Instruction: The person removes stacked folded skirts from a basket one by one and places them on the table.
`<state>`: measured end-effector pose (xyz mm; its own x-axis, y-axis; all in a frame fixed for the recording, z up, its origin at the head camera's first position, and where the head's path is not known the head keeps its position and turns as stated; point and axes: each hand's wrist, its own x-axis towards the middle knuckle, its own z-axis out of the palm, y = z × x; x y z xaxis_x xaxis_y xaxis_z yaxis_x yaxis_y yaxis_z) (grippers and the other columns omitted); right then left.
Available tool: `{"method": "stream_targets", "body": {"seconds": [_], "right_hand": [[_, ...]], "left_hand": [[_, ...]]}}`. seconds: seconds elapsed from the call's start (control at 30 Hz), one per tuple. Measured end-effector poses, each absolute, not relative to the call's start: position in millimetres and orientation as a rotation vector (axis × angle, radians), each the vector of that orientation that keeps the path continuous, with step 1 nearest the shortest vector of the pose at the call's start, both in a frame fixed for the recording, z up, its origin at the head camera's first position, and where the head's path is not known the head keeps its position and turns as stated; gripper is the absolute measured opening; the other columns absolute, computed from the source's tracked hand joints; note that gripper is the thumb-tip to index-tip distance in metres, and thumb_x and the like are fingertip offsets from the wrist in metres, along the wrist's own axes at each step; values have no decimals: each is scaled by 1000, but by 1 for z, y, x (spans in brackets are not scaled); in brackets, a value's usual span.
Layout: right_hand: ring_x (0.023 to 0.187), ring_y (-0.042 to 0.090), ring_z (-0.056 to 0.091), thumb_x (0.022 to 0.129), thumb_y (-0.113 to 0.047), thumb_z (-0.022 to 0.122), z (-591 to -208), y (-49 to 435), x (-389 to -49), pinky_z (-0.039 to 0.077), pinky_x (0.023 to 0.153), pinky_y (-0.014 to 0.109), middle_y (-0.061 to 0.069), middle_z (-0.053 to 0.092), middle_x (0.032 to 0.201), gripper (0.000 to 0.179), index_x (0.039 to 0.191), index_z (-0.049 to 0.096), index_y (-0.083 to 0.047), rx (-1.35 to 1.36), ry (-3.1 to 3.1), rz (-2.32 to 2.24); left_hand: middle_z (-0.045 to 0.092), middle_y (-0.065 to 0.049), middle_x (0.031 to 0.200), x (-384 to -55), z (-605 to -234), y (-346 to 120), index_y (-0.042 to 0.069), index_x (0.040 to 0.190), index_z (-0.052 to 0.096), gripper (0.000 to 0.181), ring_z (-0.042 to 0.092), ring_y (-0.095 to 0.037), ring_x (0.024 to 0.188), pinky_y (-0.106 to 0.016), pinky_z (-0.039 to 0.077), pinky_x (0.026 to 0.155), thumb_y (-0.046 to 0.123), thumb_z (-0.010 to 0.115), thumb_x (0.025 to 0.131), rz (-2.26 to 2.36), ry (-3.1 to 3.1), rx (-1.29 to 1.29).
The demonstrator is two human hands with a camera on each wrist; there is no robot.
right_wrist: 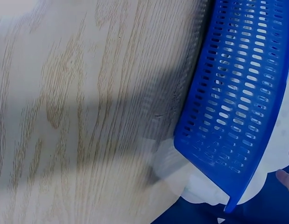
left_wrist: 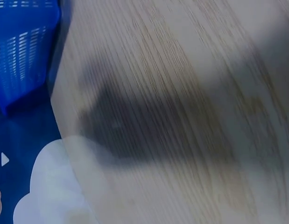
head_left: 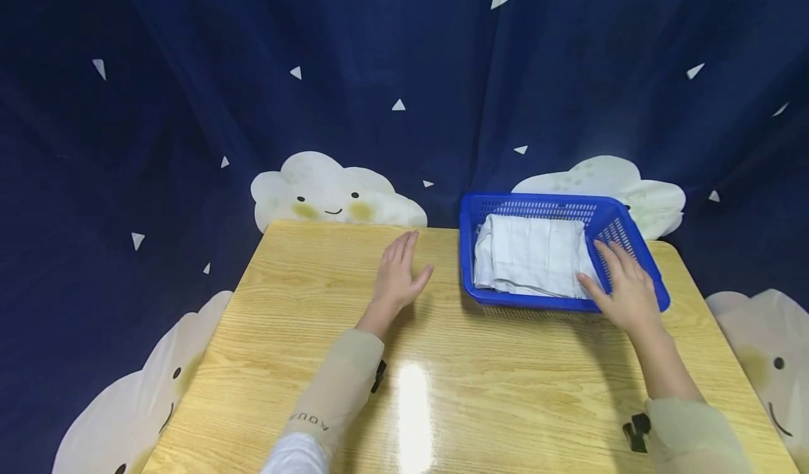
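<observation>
A blue plastic basket (head_left: 466, 249) with slotted walls stands at the back right of the table. Folded white cloth (head_left: 531, 253) lies inside it, its fabric layers stacked. Over the basket's front right corner hovers my right hand (head_left: 628, 291), fingers spread and gripping nothing; whether a fingertip touches the cloth or rim, I cannot tell. My left hand (head_left: 399, 270) is held above the table, left of the basket and apart from it, fingers extended and thumb out. The right wrist view shows the basket's slotted side (right_wrist: 233, 93) and a few fingertips at the right edge.
The wooden table (head_left: 303, 291) has rounded back corners, and the basket sits close to its back edge. Behind it hangs a dark blue curtain (head_left: 354, 53) printed with white triangles and smiling clouds. A bright light reflection falls on the table's front middle.
</observation>
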<state>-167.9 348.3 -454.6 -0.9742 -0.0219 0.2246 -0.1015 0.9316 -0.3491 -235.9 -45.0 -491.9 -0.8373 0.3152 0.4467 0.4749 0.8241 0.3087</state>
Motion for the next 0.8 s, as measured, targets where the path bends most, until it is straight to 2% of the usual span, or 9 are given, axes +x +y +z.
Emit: {"method": "stream_targets", "body": {"seconds": [0.47,0.63,0.8], "right_hand": [[132,47,14,90,-44,50,-464,354,-179,14,94,72,24,18,147,71,147,17,-18,90,-2840,671],[134,42,15,88,-40,54,-467,355,-185,15,98,67,24,20,146,72,146,20,-15,120,-2820,736],[133,43,15,88,-41,54,-469,356,-189,16,99,66,24,19,146,73,146,19,-14,85,-2830,765]], "left_hand": [[38,-14,140,-249,-496,-8,3,140,28,67,34,-28,128,-38,25,108,35,52,86,-757,-2617,-630],[37,-12,141,-254,-494,7,6,142,27,67,33,-26,129,-36,25,108,39,49,88,-767,-2634,-638],[38,-13,140,-257,-489,25,7,142,27,66,34,-26,129,-37,27,107,40,48,88,-793,-2653,-644]]}}
